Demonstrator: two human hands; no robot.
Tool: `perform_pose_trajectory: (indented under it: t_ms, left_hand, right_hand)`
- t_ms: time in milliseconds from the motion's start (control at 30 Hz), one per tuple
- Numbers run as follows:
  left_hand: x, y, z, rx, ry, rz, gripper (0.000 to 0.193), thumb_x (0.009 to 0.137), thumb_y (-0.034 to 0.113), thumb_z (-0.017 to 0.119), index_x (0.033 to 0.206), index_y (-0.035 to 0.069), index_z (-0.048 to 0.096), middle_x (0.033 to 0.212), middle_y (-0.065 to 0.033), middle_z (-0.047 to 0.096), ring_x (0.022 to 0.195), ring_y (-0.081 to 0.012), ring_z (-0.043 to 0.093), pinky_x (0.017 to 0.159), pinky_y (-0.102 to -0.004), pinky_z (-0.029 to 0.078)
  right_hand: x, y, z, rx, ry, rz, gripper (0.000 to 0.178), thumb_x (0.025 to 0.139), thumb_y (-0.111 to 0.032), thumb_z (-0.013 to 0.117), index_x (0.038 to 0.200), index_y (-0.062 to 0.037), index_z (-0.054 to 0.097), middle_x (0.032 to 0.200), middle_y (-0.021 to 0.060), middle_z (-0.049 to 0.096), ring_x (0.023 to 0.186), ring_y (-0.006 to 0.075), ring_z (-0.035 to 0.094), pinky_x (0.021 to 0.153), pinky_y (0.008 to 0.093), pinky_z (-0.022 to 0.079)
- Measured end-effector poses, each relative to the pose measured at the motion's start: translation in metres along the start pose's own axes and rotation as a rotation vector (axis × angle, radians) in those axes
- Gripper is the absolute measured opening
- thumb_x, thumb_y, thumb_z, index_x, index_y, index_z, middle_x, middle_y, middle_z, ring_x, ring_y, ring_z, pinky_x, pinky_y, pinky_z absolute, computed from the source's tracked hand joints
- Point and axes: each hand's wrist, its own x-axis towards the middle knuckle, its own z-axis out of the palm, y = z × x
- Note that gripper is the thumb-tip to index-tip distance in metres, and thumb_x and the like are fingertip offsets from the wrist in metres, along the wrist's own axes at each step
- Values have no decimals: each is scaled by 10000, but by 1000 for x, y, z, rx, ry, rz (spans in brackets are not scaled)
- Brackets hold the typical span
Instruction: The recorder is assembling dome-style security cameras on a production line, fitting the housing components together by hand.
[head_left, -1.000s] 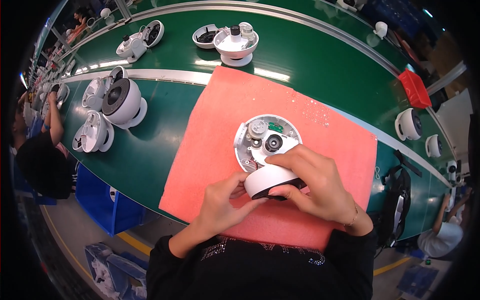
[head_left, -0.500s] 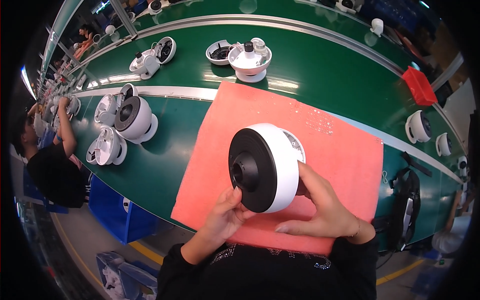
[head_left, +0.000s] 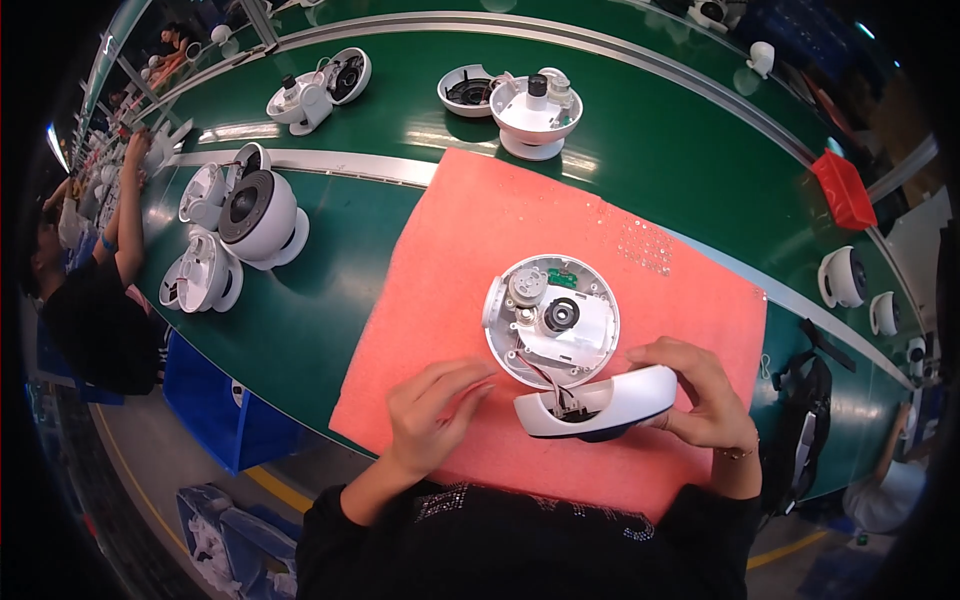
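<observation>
Okay, cover (head_left: 622, 398) in right hand (head_left: 706, 397)

Head view: you pinch its right end just beside the housing (head_left: 585, 342) on the pink mat (head_left: 430, 280); wires (head_left: 537, 369) join both. Your left hand (head_left: 430, 412) is near its other end, fingers loosely apart.

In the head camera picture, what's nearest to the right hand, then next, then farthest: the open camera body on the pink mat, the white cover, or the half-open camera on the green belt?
Nearest to the right hand:
1. White cover, held in it
2. Open camera body, on the mat, ahead-left
3. Half-open camera, farther ahead-left, beyond the mat
</observation>
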Motion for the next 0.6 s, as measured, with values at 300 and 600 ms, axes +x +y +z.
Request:
perform_pose_trajectory:
  t_ms: [300, 600]
  left_hand:
    - [45, 1, -6, 121, -105, 132, 206, 598, 108, 776, 736, 86, 625, 1293, -169, 427, 1244, -447, 324, 951, -471, 401]
    - [43, 3, 3, 6, -133, -85, 255, 672, 57, 695, 854, 8, 524, 1373, -207, 309, 1222, -407, 371, 936, -465, 409]
  right_hand:
    - [46, -1, -21, 70, -173, 9, 675, 665, -337, 748, 1168, 51, 520, 1098, 156, 595, 964, 234, 589, 846, 328, 444]
    - [88, 30, -30, 299, -100, 325, 399, 855, -152, 587, 1199, 17, 477, 1092, 71, 560, 997, 123, 538, 862, 264, 441]
